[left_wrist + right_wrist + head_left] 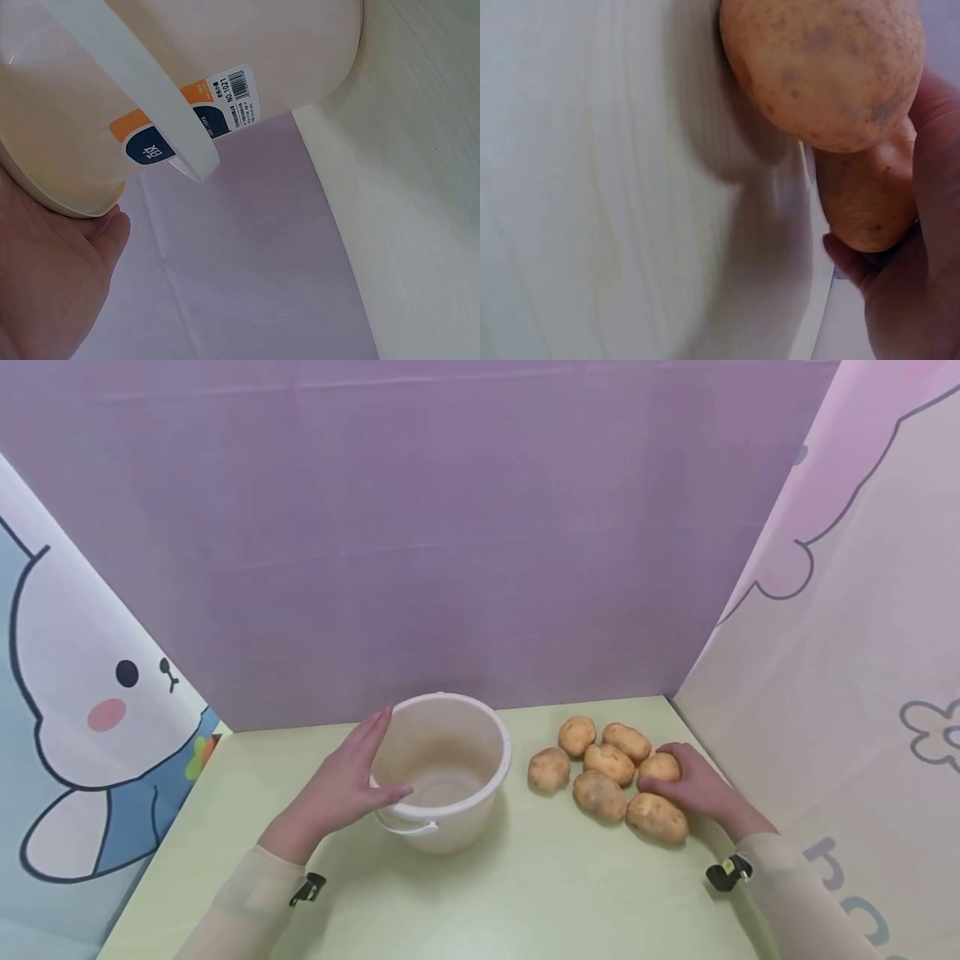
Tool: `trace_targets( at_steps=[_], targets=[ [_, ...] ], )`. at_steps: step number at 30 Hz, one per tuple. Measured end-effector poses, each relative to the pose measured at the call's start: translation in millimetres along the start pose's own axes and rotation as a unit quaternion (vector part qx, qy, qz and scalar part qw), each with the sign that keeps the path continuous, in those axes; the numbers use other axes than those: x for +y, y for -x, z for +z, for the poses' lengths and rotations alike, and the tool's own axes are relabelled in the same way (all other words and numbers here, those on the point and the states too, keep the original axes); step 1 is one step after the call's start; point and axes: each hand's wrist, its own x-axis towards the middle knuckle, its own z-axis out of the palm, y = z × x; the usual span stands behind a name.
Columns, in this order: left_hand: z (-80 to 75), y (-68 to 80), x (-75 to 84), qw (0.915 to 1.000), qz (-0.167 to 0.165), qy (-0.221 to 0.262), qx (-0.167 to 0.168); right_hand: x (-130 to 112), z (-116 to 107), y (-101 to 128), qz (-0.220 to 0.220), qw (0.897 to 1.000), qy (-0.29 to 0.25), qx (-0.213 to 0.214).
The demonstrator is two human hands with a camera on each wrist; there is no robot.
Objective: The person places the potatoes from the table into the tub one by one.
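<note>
A white plastic bucket [480, 814] stands upright on the table, with its handle [142, 75] hanging down outside. My left hand [337, 789] rests at the left side of the bucket's rim, fingers and thumb extended and spread apart. On the right, my right hand [697, 785] grips a potato [660, 767] between thumb and fingers at the right edge of a group of potatoes. That potato [870, 199] also shows in the right wrist view, partly behind a larger potato [825, 75]. Several other brown potatoes, such as one [549, 770] nearest the bucket, lie close together.
The pale green table [540, 893] meets a purple backdrop [465, 543] behind the bucket. Patterned cloth walls [847, 652] rise on both sides, the right one close to my right arm. A label [229, 101] is stuck on the bucket's side.
</note>
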Motion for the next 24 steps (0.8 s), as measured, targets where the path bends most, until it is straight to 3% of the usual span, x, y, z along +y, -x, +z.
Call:
trace_targets(
  at_steps=[12, 24],
  targets=[
    [-0.2, -0.3, 0.6, 1.0000, 0.000, -0.001, 0.000, -15.3, -2.0, -10.2, -0.077, 0.995, -0.002, 0.065],
    [0.5, -0.4, -2.3, 1.0000, 0.002, 0.004, -0.001, -47.3, 2.1, -24.0, -0.096, 0.994, -0.033, 0.040]
  ],
)
